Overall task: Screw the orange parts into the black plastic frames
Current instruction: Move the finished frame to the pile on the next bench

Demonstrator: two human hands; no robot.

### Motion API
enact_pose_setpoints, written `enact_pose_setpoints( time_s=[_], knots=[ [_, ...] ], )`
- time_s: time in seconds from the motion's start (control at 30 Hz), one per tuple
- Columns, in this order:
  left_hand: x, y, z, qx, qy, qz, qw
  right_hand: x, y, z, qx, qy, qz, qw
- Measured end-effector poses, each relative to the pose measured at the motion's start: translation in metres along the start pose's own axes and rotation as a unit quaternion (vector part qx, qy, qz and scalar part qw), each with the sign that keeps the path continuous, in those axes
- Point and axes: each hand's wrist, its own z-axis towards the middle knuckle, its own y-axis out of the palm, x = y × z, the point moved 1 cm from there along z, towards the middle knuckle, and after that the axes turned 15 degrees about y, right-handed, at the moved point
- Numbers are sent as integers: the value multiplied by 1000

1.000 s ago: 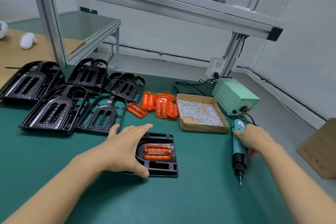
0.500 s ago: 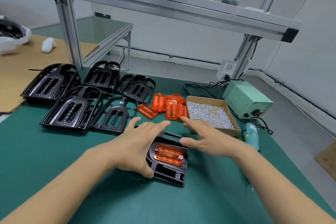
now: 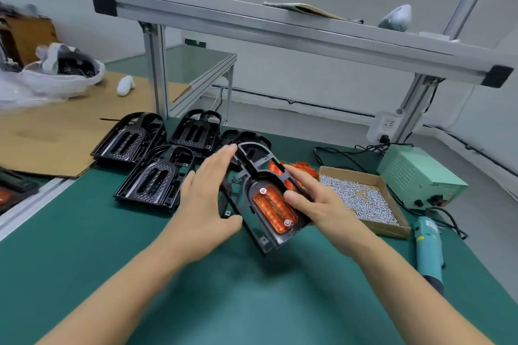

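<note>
The fingers (image 3: 301,179) of the right hand (image 3: 322,204) are curling round the right edge of the black frame (image 3: 259,173), thumb lying on its face beside the orange part (image 3: 274,209), while the fingers (image 3: 221,159) of the left hand (image 3: 207,199) are stretching out straight and close together along the frame's left side, the thumb reaching toward its lower edge. Between both hands the frame is being held up off the green worktop (image 3: 112,246), tilted, its long axis running from the near right to the far left, the rounded arch end pointing away toward the back. The orange part is sitting in the frame's near half, lying along the same axis, with a silver screw head showing at each of its ends.

Behind the left hand, several more black frames (image 3: 157,179) are lying flat on the worktop in a loose cluster. To the right, a green power box (image 3: 417,176) is standing near the back edge. Just in front of it, a shallow cardboard box (image 3: 398,228) is holding a heap of small silver screws (image 3: 361,202). A teal electric screwdriver (image 3: 429,249) is lying on the worktop just beside that box. Loose orange pieces (image 3: 304,169) are peeking out behind the right hand, partly hidden.
</note>
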Motion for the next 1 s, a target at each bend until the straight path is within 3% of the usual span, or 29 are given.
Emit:
enact_pose_setpoints(
  time_s=[0.13, 0.27, 0.7, 1.0],
  knots=[
    [-11, 1, -17, 135, -118, -199, 964, -6, 31, 12, -1, -5, 83, 997],
    [-18, -10, -26, 207, -149, -286, 924, -19, 74, 26, -29, -21, 113, 993],
    [-86, -117, -76, 406, -223, -160, 872, -69, 239, 83, -174, 0, 79, 982],
    [-132, -189, -102, 492, -284, -88, 818, -101, 339, 111, -177, -30, -51, 982]
  ],
)
